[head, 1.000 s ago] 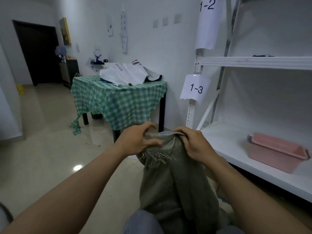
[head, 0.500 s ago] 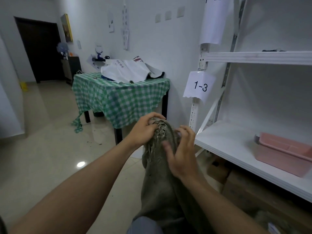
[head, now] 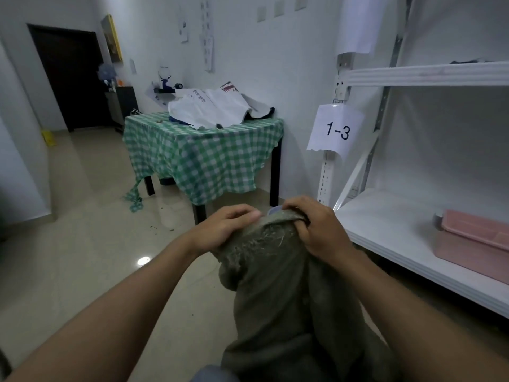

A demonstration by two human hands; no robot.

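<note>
In front of the white shelf (head: 385,221), at about waist height, a grey-green scarf (head: 275,285) hangs from two hands and trails down toward the bottom edge of the view. The left hand (head: 228,230) lies curled over the bunched top of it. The right hand (head: 316,230) has its grip clamped on the folded edge, fingers tucked under. The fringe (head: 264,238) shows between them, and a small pale blue rim (head: 275,209) peeks out just behind the cloth — what it belongs to cannot be told.

The step in hand looks like gathering or folding the top end of the scarf. The next move probably calls for both hands to keep the edge level while turning it over, so the loose fringe does not slip free.

By count: one scarf, two hands on it, one pink tub (head: 473,241) on the shelf, one counter (head: 203,155) under a green checked cloth, and one readable label (head: 336,130) — "1-3".
</note>
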